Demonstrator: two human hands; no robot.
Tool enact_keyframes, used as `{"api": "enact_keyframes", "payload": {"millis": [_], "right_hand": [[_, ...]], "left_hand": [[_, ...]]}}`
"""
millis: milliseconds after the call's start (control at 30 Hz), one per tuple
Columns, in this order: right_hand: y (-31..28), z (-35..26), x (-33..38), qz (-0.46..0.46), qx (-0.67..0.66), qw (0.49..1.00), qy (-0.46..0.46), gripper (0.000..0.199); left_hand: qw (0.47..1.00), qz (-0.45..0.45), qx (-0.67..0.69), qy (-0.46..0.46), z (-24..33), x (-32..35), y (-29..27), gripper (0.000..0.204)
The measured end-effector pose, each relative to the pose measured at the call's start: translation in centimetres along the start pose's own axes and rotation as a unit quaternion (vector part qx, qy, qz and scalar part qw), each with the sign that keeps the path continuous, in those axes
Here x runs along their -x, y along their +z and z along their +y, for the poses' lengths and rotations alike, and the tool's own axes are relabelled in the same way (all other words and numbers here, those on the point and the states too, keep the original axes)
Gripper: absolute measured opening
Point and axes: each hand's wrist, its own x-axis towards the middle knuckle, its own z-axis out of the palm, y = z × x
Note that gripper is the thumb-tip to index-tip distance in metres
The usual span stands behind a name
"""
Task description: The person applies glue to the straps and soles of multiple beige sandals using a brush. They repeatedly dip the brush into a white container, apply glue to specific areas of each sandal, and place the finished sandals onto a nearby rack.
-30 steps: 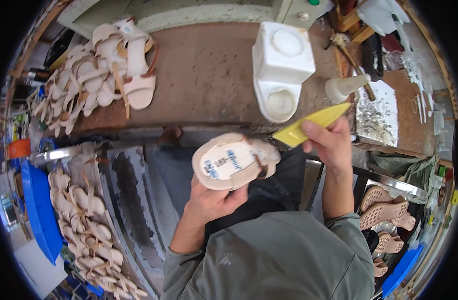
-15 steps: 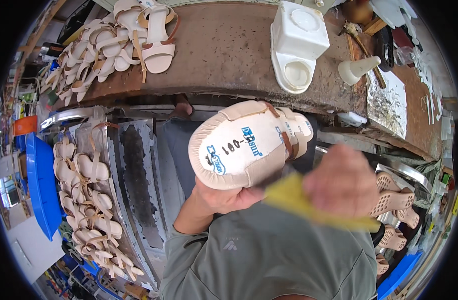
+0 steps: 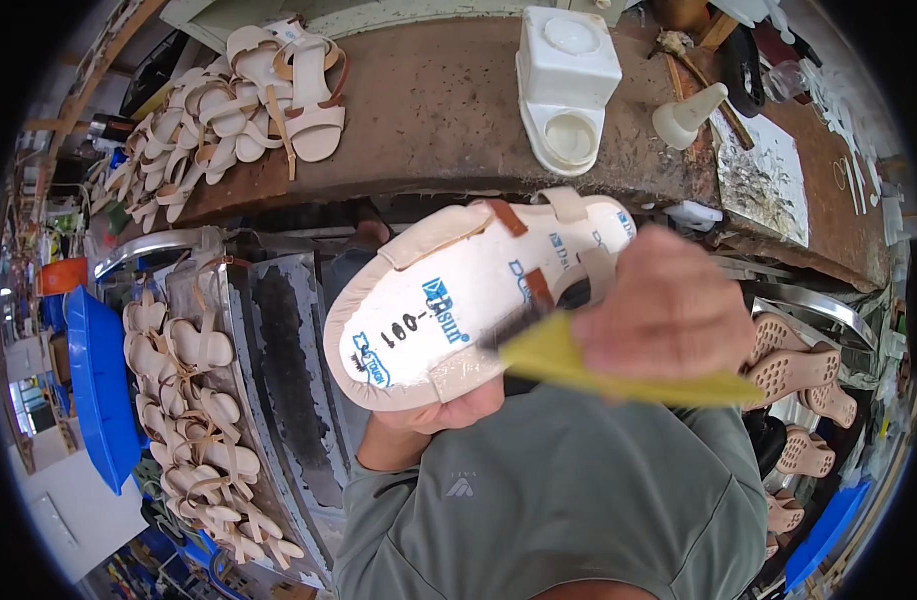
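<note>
My left hand point(image 3: 457, 408) is closed round the near side of a beige sandal upper point(image 3: 404, 310), turned with its white printed underside up. Brown and beige straps fold over its edges, and part of the underside looks wet and shiny. In my right hand point(image 3: 669, 315), closed and smeared by motion, is a yellow-handled brush point(image 3: 544, 358) with a dark tip. That tip lies over the near edge of the underside, close to a brown strap; whether it touches cannot be made out. Most of my left fingers are hidden beneath the sandal upper.
Across the back runs a brown workbench point(image 3: 419, 110), bearing a pile of beige sandals point(image 3: 219, 105), a white plastic container point(image 3: 569, 90) and a whitish cone-shaped nozzle point(image 3: 691, 115). More sandals point(image 3: 194, 420) fill a rack at left. Perforated beige soles point(image 3: 794, 365) stand at right.
The sandal upper has shifted left and towards me, tilting with its narrow end up to the right. The brush has moved left onto its near edge, and more of the underside looks glossy.
</note>
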Motion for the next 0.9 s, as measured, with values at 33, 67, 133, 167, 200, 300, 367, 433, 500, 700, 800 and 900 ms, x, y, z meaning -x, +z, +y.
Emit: {"api": "enact_keyframes", "payload": {"millis": [33, 67, 133, 167, 200, 300, 367, 433, 500, 700, 800, 900], "right_hand": [[-0.4, 0.0, 0.1, -0.046, -0.047, 0.998, 0.001, 0.018], [-0.7, 0.1, 0.2, 0.006, -0.047, 0.999, 0.006, 0.018], [-0.8, -0.3, 0.7, 0.120, -0.046, 0.992, 0.019, 0.019], [-0.4, -0.5, 0.8, 0.177, -0.015, 0.979, 0.097, 0.023], [-0.4, -0.2, 0.7, 0.149, 0.017, 0.982, 0.111, 0.022], [-0.5, -0.3, 0.5, 0.060, 0.097, 0.988, 0.103, 0.017], [-0.8, -0.6, 0.6, 0.003, 0.085, 0.995, 0.061, 0.015], [-1.5, -0.8, 1.1, -0.049, 0.018, 0.999, -0.002, 0.014], [-1.6, -0.5, 1.1, 0.011, 0.064, 0.998, -0.006, 0.013], [-2.1, -1.5, 0.8, -0.006, 0.019, 0.999, -0.041, 0.013], [-2.5, -0.5, 0.4, -0.002, 0.135, 0.991, -0.023, 0.010], [-2.9, -0.8, 0.3, -0.031, 0.061, 0.997, -0.038, 0.011]], "left_hand": [[1.000, 0.015, -0.014, -0.003, -0.4, 0.5, -0.1, 0.031], [0.999, 0.031, -0.028, -0.005, -0.8, 1.1, -0.2, 0.031], [0.998, 0.046, -0.046, -0.008, -1.4, 1.9, -0.4, 0.032], [0.998, 0.048, -0.042, -0.009, -1.4, 1.9, -0.5, 0.033], [0.998, 0.047, -0.034, -0.011, -1.6, 1.8, -0.4, 0.033], [0.999, 0.042, -0.007, -0.018, -1.7, 1.4, -0.1, 0.036], [0.999, 0.046, 0.007, -0.021, -2.0, 0.8, 0.0, 0.037], [0.998, 0.049, 0.016, -0.021, -2.3, 0.7, 0.3, 0.038], [0.998, 0.052, 0.018, -0.023, -2.2, 0.7, 0.3, 0.040], [0.997, 0.064, 0.017, -0.028, -2.2, 0.9, 0.3, 0.044], [0.997, 0.067, 0.028, -0.029, -2.1, 0.6, 0.4, 0.046], [0.996, 0.068, 0.044, -0.035, -1.8, 0.4, 0.5, 0.049]]}}
